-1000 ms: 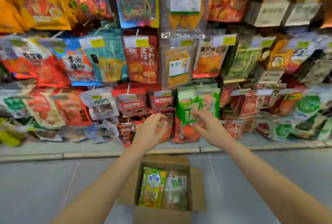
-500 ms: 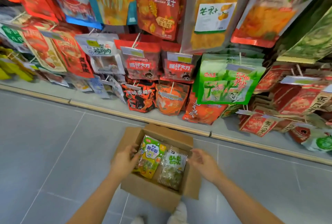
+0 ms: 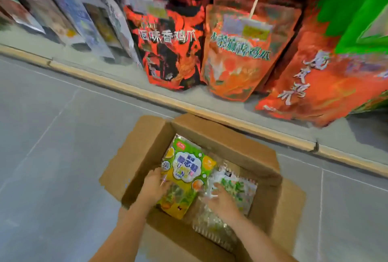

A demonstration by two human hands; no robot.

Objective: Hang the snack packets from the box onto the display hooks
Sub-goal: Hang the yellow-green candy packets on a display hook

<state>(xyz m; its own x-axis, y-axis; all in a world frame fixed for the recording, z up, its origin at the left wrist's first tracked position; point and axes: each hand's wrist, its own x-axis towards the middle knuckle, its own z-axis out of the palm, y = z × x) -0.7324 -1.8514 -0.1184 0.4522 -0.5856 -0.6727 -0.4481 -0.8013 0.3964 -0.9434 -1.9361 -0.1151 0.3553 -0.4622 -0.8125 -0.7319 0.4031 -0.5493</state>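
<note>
An open cardboard box (image 3: 226, 135) stands on the grey floor below the display. Inside lie a yellow-green snack packet (image 3: 186, 169) on the left and a clear packet with green print (image 3: 239, 190) on the right. My left hand (image 3: 153, 188) is in the box, with its fingers curled over the left edge of the yellow-green packet. My right hand (image 3: 220, 200) rests on the clear packet with spread fingers. Above, a display hook (image 3: 253, 6) carries an orange packet (image 3: 237, 55).
A red-black packet (image 3: 170, 45), a red-orange packet (image 3: 310, 76) and a green packet (image 3: 352, 9) hang low over the shelf base. A yellow strip (image 3: 147, 95) edges that base just behind the box. Blurred pale packets (image 3: 88, 20) hang at the upper left.
The view has dropped closer to the box. Both hands went from the box's rim down inside it, the left onto the yellow-green packet and the right onto the clear one.
</note>
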